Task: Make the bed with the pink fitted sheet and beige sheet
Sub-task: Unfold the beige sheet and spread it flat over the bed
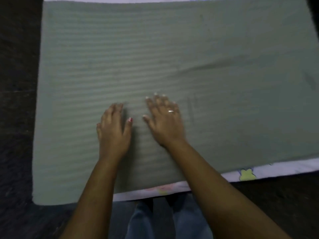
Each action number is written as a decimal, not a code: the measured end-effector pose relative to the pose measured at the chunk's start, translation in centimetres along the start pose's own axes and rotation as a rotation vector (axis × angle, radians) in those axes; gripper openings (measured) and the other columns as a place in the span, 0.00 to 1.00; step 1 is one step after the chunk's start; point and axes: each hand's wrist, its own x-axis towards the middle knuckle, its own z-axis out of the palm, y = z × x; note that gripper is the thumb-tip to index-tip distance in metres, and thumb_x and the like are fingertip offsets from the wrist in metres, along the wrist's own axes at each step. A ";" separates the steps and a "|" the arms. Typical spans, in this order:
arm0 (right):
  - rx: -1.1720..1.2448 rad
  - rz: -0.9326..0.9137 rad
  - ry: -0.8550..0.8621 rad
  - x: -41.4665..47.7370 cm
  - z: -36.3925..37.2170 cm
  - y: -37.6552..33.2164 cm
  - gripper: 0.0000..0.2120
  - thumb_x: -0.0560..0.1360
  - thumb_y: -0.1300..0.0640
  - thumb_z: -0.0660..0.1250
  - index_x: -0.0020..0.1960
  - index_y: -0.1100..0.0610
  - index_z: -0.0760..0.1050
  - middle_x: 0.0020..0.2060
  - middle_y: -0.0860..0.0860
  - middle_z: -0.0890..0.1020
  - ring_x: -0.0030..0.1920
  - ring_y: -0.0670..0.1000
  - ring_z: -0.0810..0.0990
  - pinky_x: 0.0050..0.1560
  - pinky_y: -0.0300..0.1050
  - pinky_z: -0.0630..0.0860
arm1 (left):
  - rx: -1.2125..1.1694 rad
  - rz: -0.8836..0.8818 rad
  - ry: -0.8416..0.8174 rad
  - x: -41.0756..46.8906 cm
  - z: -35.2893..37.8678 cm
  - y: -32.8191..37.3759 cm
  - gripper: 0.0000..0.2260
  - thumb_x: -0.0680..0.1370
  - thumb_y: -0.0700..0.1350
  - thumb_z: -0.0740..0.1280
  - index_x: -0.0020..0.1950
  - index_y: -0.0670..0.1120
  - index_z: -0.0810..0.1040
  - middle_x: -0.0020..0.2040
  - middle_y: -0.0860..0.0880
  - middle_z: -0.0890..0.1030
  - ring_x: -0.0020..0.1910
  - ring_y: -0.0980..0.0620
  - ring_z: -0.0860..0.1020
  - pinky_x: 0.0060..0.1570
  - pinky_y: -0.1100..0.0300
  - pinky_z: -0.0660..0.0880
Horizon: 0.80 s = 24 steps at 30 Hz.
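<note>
- Left hand point(113, 130) and right hand point(164, 119): both flat, palms down, fingers released, grasping nothing, pressed side by side on the beige sheet point(172, 49).
- Beige sheet: spread over the bed, one crease point(207, 66) right of centre.
- Pink fitted sheet point(276, 171): beneath, showing at near and far edges.
- Step: smoothing, judged near completion.
- Next: sweep hands outward toward the crease.
</note>
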 end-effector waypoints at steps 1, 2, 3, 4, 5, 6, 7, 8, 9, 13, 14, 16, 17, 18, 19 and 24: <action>-0.044 0.097 0.091 -1.6 -0.9 2.9 0.27 0.78 0.39 0.50 0.75 0.47 0.62 0.74 0.51 0.65 0.74 0.55 0.63 0.71 0.56 0.57 | 0.052 0.007 -0.062 -0.3 1.2 1.3 0.26 0.79 0.57 0.56 0.75 0.48 0.62 0.75 0.45 0.62 0.74 0.46 0.58 0.71 0.41 0.53; -0.066 0.188 0.089 -3.0 -1.6 5.9 0.27 0.78 0.40 0.50 0.75 0.47 0.62 0.74 0.52 0.65 0.73 0.56 0.63 0.71 0.56 0.58 | 0.105 0.031 -0.114 -0.7 2.3 2.5 0.25 0.80 0.55 0.57 0.76 0.51 0.59 0.76 0.48 0.59 0.76 0.48 0.55 0.71 0.40 0.50; -0.096 0.274 0.088 -4.5 -1.9 8.6 0.27 0.78 0.40 0.49 0.75 0.47 0.61 0.74 0.53 0.64 0.73 0.57 0.63 0.70 0.57 0.58 | 0.148 0.068 -0.155 -1.0 3.2 3.7 0.25 0.80 0.55 0.57 0.77 0.53 0.56 0.77 0.50 0.56 0.76 0.49 0.52 0.71 0.40 0.47; -0.129 0.350 0.071 -6.1 -2.4 11.2 0.28 0.78 0.40 0.48 0.75 0.48 0.60 0.74 0.53 0.64 0.73 0.58 0.63 0.70 0.58 0.58 | 0.180 0.107 -0.187 -1.3 3.9 4.9 0.26 0.80 0.55 0.56 0.77 0.54 0.54 0.78 0.50 0.54 0.77 0.49 0.50 0.71 0.40 0.45; -0.159 0.426 0.074 -7.2 -3.0 13.4 0.28 0.78 0.39 0.47 0.76 0.48 0.59 0.74 0.54 0.64 0.73 0.59 0.63 0.70 0.59 0.58 | 0.199 0.138 -0.214 -1.7 4.6 5.9 0.26 0.80 0.56 0.56 0.77 0.55 0.53 0.78 0.51 0.53 0.77 0.49 0.49 0.71 0.40 0.44; -0.165 0.515 0.077 -8.5 -3.7 15.9 0.29 0.78 0.39 0.45 0.76 0.49 0.58 0.74 0.55 0.63 0.73 0.59 0.62 0.70 0.60 0.58 | 0.214 0.166 -0.240 -2.0 5.3 7.0 0.26 0.81 0.56 0.55 0.77 0.56 0.52 0.78 0.51 0.52 0.77 0.49 0.48 0.71 0.40 0.44; -0.159 0.622 0.078 -9.8 -4.5 18.5 0.30 0.77 0.39 0.44 0.77 0.49 0.57 0.75 0.55 0.62 0.74 0.60 0.60 0.71 0.61 0.56 | 0.227 0.191 -0.266 -2.3 5.9 7.9 0.26 0.81 0.56 0.55 0.77 0.57 0.51 0.78 0.51 0.51 0.77 0.50 0.47 0.71 0.40 0.42; -0.132 0.737 0.065 -10.9 -5.5 20.8 0.31 0.77 0.39 0.43 0.77 0.50 0.56 0.76 0.56 0.60 0.75 0.60 0.58 0.72 0.62 0.54 | 0.241 0.212 -0.293 -2.6 6.6 9.0 0.26 0.81 0.56 0.54 0.77 0.58 0.50 0.78 0.52 0.49 0.77 0.50 0.46 0.71 0.40 0.41; -0.106 0.845 0.062 -11.8 -6.2 22.6 0.32 0.77 0.39 0.43 0.77 0.50 0.54 0.76 0.56 0.58 0.75 0.60 0.56 0.73 0.62 0.52 | 0.254 0.225 -0.313 -2.9 7.3 9.9 0.26 0.81 0.57 0.53 0.77 0.58 0.49 0.79 0.52 0.48 0.77 0.51 0.44 0.71 0.41 0.41; -0.096 0.826 0.159 -10.8 -6.8 22.8 0.31 0.78 0.42 0.46 0.75 0.57 0.60 0.73 0.60 0.64 0.73 0.62 0.61 0.71 0.64 0.58 | 0.250 0.229 -0.337 -3.4 9.9 13.6 0.25 0.81 0.56 0.52 0.77 0.58 0.48 0.79 0.52 0.46 0.77 0.50 0.43 0.72 0.41 0.40; -0.090 0.671 0.159 -9.9 -6.5 21.2 0.30 0.78 0.43 0.48 0.74 0.57 0.62 0.72 0.59 0.67 0.72 0.62 0.64 0.69 0.63 0.61 | 0.244 0.225 -0.335 -3.4 10.6 14.5 0.25 0.81 0.55 0.52 0.77 0.58 0.48 0.79 0.52 0.46 0.77 0.50 0.43 0.72 0.41 0.40; -0.104 0.336 0.087 -8.2 -5.2 17.5 0.27 0.78 0.43 0.50 0.74 0.52 0.65 0.72 0.55 0.68 0.71 0.59 0.67 0.68 0.60 0.63 | 0.239 0.232 -0.334 -3.3 11.7 16.2 0.25 0.82 0.54 0.52 0.77 0.57 0.48 0.79 0.52 0.45 0.77 0.50 0.42 0.72 0.42 0.41; -0.101 0.238 0.050 -7.6 -4.9 16.4 0.26 0.78 0.42 0.50 0.74 0.49 0.64 0.72 0.53 0.68 0.71 0.56 0.67 0.69 0.59 0.62 | 0.238 0.238 -0.336 -3.3 12.2 17.0 0.25 0.82 0.52 0.52 0.77 0.57 0.48 0.79 0.53 0.45 0.77 0.50 0.42 0.72 0.42 0.40; -0.080 0.197 0.025 -7.3 -4.8 16.5 0.25 0.78 0.42 0.50 0.74 0.47 0.64 0.73 0.50 0.67 0.72 0.54 0.66 0.69 0.58 0.62 | 0.240 0.244 -0.337 -3.2 12.7 17.8 0.24 0.82 0.52 0.52 0.77 0.56 0.48 0.79 0.53 0.45 0.77 0.51 0.42 0.72 0.42 0.40; -0.069 0.190 0.013 -7.2 -5.0 17.7 0.25 0.79 0.42 0.50 0.74 0.45 0.63 0.73 0.49 0.67 0.72 0.53 0.66 0.69 0.58 0.61 | 0.245 0.249 -0.334 -3.2 13.1 18.5 0.24 0.82 0.52 0.52 0.77 0.56 0.48 0.79 0.53 0.45 0.77 0.51 0.42 0.72 0.42 0.40; -0.111 0.454 0.036 -10.9 -7.8 31.5 0.27 0.78 0.39 0.47 0.76 0.44 0.58 0.75 0.49 0.63 0.74 0.56 0.62 0.71 0.60 0.57 | 0.277 0.306 -0.340 -3.1 15.8 21.6 0.25 0.80 0.59 0.43 0.77 0.57 0.48 0.79 0.52 0.44 0.77 0.48 0.42 0.71 0.41 0.39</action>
